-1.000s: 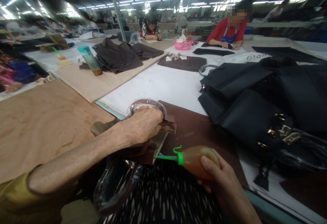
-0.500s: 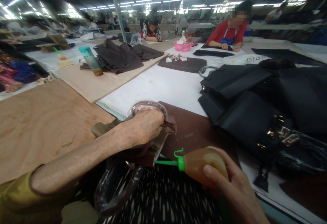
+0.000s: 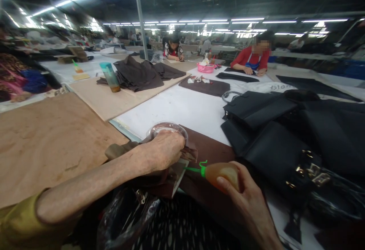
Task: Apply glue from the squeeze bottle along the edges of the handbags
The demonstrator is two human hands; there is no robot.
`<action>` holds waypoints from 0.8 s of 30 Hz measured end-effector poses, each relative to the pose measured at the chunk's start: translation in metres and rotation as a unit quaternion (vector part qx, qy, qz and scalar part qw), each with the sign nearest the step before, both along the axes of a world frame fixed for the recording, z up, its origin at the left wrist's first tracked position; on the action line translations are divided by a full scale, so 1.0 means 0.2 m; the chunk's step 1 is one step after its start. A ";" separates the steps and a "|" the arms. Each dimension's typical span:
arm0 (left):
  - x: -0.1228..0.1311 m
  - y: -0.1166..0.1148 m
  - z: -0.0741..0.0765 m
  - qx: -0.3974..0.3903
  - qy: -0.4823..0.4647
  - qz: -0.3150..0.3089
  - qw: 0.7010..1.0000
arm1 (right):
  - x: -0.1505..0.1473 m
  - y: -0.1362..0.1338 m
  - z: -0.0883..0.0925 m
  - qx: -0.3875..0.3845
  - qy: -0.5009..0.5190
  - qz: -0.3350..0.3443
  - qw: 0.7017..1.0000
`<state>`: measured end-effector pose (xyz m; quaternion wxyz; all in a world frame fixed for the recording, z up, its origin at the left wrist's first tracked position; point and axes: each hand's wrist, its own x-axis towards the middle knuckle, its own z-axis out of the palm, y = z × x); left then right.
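My left hand [image 3: 169, 147] is closed on the brown leather bag [image 3: 189, 153], with its fingers largely hidden behind the knuckles. One plastic-wrapped handle [image 3: 167, 125] arches just beyond this hand; more clear plastic wrap [image 3: 128, 219] lies below, close to my lap. In my right hand [image 3: 246, 196] is a squeeze bottle [image 3: 221, 174] of amber liquid, held on its side. Its thin green nozzle [image 3: 194, 169] points left, and the tip is at the upper end of the bag's pale edge strip [image 3: 180, 178]. Under the bag lies a flat brown sheet [image 3: 212, 143].
Black bags [image 3: 265, 128] with gold hardware are heaped at right. A wooden board [image 3: 51, 143] covers the left side. Farther back are a teal-topped bottle [image 3: 110, 77], dark brown pieces [image 3: 137, 73] and a pink basket [image 3: 205, 67]. Co-workers sit at the far tables, one in red [image 3: 251, 58].
The squeeze bottle's nozzle has moved from the lower corner of the bag's edge strip up to its upper end. My left hand keeps its hold. The view has shifted slightly.
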<state>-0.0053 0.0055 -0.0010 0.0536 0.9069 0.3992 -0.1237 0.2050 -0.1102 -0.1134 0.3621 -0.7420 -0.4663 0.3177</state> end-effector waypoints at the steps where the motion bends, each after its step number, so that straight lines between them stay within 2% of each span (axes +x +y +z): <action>1: 0.00 0.00 0.00 0.003 -0.006 -0.002 1.000 | 0.01 0.01 -0.01 0.000 -0.010 -0.002 1.000; 5: 0.00 0.01 0.01 0.006 -0.010 -0.005 1.000 | 0.02 0.06 -0.04 -0.002 -0.028 -0.003 1.000; 11: 0.01 0.02 0.03 0.002 0.014 0.027 1.000 | 0.00 0.09 -0.08 0.017 -0.049 -0.010 0.999; 16: -0.01 0.06 0.04 0.006 0.001 0.027 1.000 | 0.00 0.09 -0.13 0.091 -0.104 -0.015 0.990; 20: -0.01 0.09 0.04 0.018 -0.004 0.040 0.999 | 0.01 0.09 -0.16 0.167 -0.142 0.030 0.975; 24: -0.02 0.11 0.04 0.018 -0.007 0.038 0.999 | 0.00 0.11 -0.18 0.249 -0.182 0.079 0.948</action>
